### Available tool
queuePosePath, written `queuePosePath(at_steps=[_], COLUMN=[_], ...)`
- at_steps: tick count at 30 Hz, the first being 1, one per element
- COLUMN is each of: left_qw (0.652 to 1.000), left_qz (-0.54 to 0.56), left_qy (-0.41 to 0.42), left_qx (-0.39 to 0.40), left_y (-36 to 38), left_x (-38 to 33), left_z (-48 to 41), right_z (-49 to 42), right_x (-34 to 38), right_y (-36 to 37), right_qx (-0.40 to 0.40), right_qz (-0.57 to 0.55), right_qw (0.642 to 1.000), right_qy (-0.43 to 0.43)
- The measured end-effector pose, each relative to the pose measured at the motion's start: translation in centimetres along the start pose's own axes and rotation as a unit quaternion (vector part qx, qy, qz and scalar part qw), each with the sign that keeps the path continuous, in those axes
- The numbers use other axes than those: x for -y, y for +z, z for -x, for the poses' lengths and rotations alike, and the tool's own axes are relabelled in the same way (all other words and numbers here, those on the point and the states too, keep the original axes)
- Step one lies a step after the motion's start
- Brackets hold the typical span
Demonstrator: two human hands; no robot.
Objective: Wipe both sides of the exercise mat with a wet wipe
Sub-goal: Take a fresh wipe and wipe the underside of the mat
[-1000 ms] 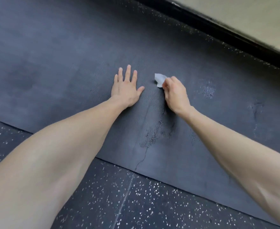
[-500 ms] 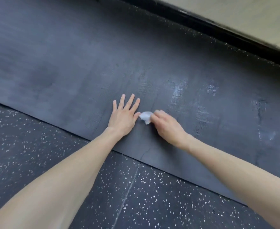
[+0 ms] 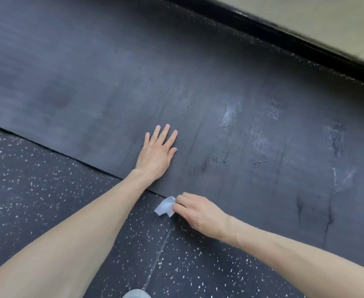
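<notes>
Right grip (image 3: 200, 214) pinches a crumpled wet wipe (image 3: 165, 208) at the near edge of the exercise mat (image 3: 219, 87), over the speckled floor (image 3: 48, 201). Left grip (image 3: 157, 153) lies flat on the mat, fingers straight, just inside that edge. Wet streaks (image 3: 230, 114) show right of it.

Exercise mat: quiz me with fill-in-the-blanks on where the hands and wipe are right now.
The left hand lies ____ on the exercise mat, fingers straight.
The right hand pinches the wet wipe at the mat's ____ edge, closest to the camera.
The wipe's visible part is over the ____-speckled floor.
Missing: flat; near; white.
</notes>
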State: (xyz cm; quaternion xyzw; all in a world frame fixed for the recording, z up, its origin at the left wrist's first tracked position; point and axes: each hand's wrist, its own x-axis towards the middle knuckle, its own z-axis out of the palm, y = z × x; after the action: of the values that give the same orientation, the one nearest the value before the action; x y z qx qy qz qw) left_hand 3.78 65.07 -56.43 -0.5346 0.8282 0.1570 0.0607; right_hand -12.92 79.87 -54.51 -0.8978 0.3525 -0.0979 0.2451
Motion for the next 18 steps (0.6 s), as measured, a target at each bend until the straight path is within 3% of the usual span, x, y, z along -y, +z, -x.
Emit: queuePosePath(at_steps=[4, 7, 9, 15, 18], left_qw=[1.000, 1.000, 1.000, 1.000, 1.000], left_qz=[-0.001, -0.003, -0.011, -0.026, -0.017], left_qy=[-0.003, -0.004, -0.005, -0.001, 0.005], left_qx=[0.001, 0.003, 0.004, -0.005, -0.012], left_y=[-0.1, -0.2, -0.1, 0.4, 0.6], left_x=[0.0, -0.1, -0.2, 0.0, 0.0], left_z=[-0.2, -0.1, -0.1, -0.2, -0.3], right_z=[-1.4, -1.9, -1.5, -0.2, 1.0], right_x=[-3.7, -8.2, -9.9, -7.5, -3.4], right_y=[-2.3, -5.8, -7.4, -4.7, -2.2], right_qx=[-0.031, -0.132, -0.158, -0.158, -0.119], right_qz=[0.065, 0.100, 0.085, -0.014, -0.037], right_qw=[0.997, 0.975, 0.962, 0.956, 0.974], right_qy=[0.013, 0.151, 0.207, 0.246, 0.192])
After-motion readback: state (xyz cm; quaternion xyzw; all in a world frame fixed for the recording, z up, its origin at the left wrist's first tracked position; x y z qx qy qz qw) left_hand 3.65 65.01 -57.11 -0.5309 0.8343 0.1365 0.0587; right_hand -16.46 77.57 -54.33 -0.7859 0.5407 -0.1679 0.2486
